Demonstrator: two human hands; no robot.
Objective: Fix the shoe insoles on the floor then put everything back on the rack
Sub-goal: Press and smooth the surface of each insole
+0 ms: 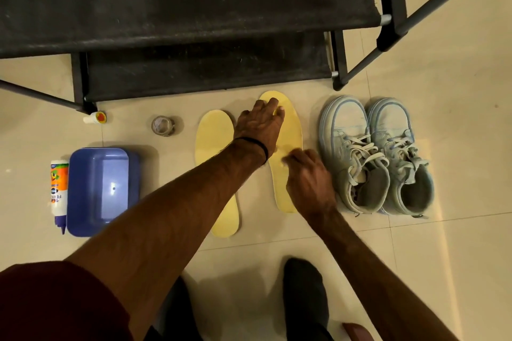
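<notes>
1. I am working on the right-hand insole (288, 130), which lies flat on the tiled floor (443, 257) between the other insole (213, 144) and the pair of pale blue sneakers (376, 155), just in front of the black rack (194, 36)
2. To do this step well, I judge I should pin the toe end firmly and smooth along the length toward the heel — even pressure, no lifting at the edges
3. My left hand (260, 124) reaches across with the arm nearly straight, palm down on the toe end, fingers straight and close together
4. My right hand (307, 177) sits at the middle of the same insole, fingers curled down onto its surface; it is blurred, so I cannot tell whether it pinches anything
5. Glue bottle (58, 191), blue tray (102, 191) and tape roll (163, 125) wait to the left — untouched
</notes>
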